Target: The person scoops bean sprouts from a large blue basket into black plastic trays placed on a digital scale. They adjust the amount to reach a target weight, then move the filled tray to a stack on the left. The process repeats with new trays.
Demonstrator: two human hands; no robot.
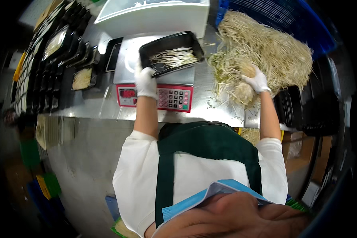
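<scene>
My white-gloved left hand (145, 83) grips the near left corner of a black plastic tray (172, 70). Some pale sprouts (175, 57) lie inside it. The tray is tilted over the steel platform of a red-fronted digital scale (154, 96); whether it touches the platform I cannot tell. To the right, my white-gloved right hand (257, 80) is closed around a clump of sprouts (247, 70) at the near side of a large sprout heap (264, 44). Motion blurs both hands slightly, and the left fingertips are partly hidden by the tray.
A white foam box (154, 20) stands behind the scale. The heap spills from a blue plastic crate (273, 15) onto the steel table (208, 107). Stacked filled trays (38, 65) line the left; nested black trays (289, 107) sit at right. One filled pack (82, 78) lies left of the scale.
</scene>
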